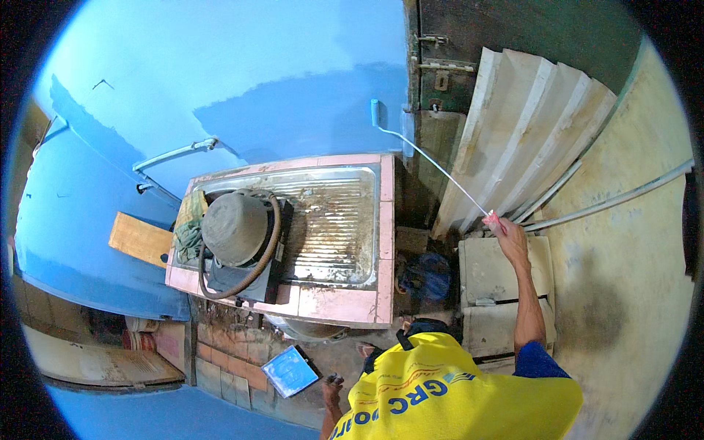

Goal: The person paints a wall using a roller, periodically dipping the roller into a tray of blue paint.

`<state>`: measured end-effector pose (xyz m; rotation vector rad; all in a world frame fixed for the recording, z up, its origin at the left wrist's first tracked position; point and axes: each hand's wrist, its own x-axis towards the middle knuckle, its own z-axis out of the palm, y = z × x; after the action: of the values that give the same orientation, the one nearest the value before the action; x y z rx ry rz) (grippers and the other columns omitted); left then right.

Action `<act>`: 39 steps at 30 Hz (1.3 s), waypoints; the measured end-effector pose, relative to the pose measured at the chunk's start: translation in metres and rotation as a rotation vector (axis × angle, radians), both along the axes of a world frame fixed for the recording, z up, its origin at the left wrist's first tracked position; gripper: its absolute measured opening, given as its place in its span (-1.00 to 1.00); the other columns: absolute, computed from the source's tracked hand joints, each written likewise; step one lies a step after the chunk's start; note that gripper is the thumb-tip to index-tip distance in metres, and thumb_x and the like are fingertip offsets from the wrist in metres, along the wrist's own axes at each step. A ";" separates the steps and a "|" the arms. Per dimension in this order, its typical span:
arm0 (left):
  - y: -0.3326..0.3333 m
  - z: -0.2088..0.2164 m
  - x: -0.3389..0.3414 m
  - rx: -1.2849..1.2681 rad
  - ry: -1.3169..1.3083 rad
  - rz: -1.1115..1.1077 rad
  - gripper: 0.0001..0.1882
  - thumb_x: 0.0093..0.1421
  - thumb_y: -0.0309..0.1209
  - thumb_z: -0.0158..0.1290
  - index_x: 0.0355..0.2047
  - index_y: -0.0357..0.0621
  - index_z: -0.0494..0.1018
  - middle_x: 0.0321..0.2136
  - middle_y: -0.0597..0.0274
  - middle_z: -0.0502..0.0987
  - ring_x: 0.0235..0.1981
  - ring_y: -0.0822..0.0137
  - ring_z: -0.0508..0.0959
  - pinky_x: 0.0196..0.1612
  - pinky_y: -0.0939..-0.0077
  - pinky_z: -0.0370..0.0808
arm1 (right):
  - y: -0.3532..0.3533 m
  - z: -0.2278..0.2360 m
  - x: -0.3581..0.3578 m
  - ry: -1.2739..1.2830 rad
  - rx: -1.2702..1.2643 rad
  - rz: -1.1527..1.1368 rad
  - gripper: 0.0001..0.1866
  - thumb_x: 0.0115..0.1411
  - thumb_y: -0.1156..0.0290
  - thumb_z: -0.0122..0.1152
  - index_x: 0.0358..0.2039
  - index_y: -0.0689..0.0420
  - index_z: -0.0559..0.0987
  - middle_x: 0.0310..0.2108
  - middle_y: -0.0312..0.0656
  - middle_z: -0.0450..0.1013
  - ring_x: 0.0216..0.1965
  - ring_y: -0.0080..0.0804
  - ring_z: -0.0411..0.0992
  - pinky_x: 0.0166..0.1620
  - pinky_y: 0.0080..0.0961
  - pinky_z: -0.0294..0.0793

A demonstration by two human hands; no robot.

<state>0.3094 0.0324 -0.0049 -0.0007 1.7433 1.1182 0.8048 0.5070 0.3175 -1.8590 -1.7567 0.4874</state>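
My right hand [499, 226] is wrapped round the pinkish-red handle of a long paint roller [440, 169], arm stretched forward. Its thin pale rod runs up and left to a blue roller head, which is at the blue wall [293, 110] near the door frame. A darker blue patch spreads leftward from the roller head. Low on the left, my left hand [332, 392] hangs beside a paint tray [290, 371] coated in light blue. The fingers of that hand look slightly apart and dark at the tips, with nothing visible in them.
A pink-tiled sink counter [385, 220] stands ahead, bearing a grey dome-shaped pot [235, 227] with a hose. White pipes [176, 154] jut from the wall. Corrugated sheets [521, 139] lean right of the dark door [528, 29]. Pale boxes [506, 275] stand below my right arm.
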 end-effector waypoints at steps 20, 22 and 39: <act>0.034 0.031 0.022 -0.039 0.040 -0.105 -0.64 0.05 -0.47 0.20 -0.11 -0.21 0.46 -0.40 0.19 0.57 -0.41 0.35 0.58 -0.46 0.52 0.41 | -0.026 0.056 0.052 0.128 -0.008 -0.007 -0.49 0.23 -0.06 0.07 -0.26 0.21 0.59 -0.63 -0.38 0.24 -0.56 -0.58 0.19 -0.48 -0.54 0.19; 0.044 0.040 0.024 -0.015 0.004 -0.127 -0.63 0.05 -0.47 0.21 -0.10 -0.20 0.45 -0.42 0.21 0.57 -0.42 0.35 0.57 -0.45 0.51 0.42 | -0.023 0.067 0.056 0.057 -0.074 -0.051 -0.50 0.23 -0.05 0.08 -0.30 0.22 0.58 -0.65 -0.39 0.21 -0.56 -0.59 0.19 -0.50 -0.53 0.19; 0.026 0.045 0.027 0.072 -0.043 0.071 -0.65 0.04 -0.47 0.20 -0.14 -0.21 0.42 -0.40 0.20 0.56 -0.43 0.34 0.57 -0.48 0.52 0.43 | 0.046 0.107 -0.042 -0.073 -0.008 0.139 -0.48 0.19 -0.05 0.11 -0.32 0.26 0.57 -0.67 -0.14 0.29 -0.59 -0.41 0.21 -0.46 -0.38 0.25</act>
<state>0.3363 0.0583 0.0397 -0.0424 1.6758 1.2239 0.7628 0.5531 0.4245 -1.7878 -1.9445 0.4848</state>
